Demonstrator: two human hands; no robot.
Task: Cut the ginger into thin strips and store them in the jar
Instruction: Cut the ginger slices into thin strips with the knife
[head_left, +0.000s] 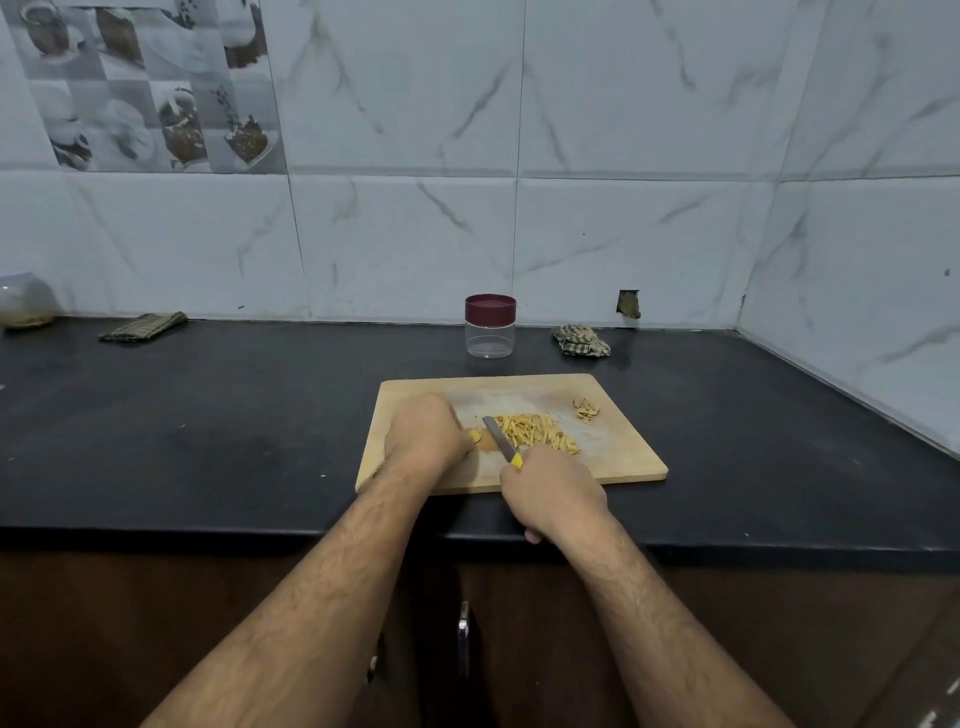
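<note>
Black counter (208, 441), left hand (426, 431) pinching ginger (474, 435), right hand (550, 493) gripping knife (500, 444)

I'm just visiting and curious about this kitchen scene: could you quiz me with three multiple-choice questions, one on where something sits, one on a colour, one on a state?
1. Where is the jar?
A. behind the cutting board
B. on the cutting board
C. in a hand

2. What colour is the jar's lid?
A. green
B. maroon
C. white

3. What is the right hand doing?
A. resting flat
B. gripping the knife
C. lifting the jar

Answers:
1 A: it stands on the counter beyond the cutting board.
2 B: the lid is dark red.
3 B: its fingers wrap the yellow handle of the knife.
</note>
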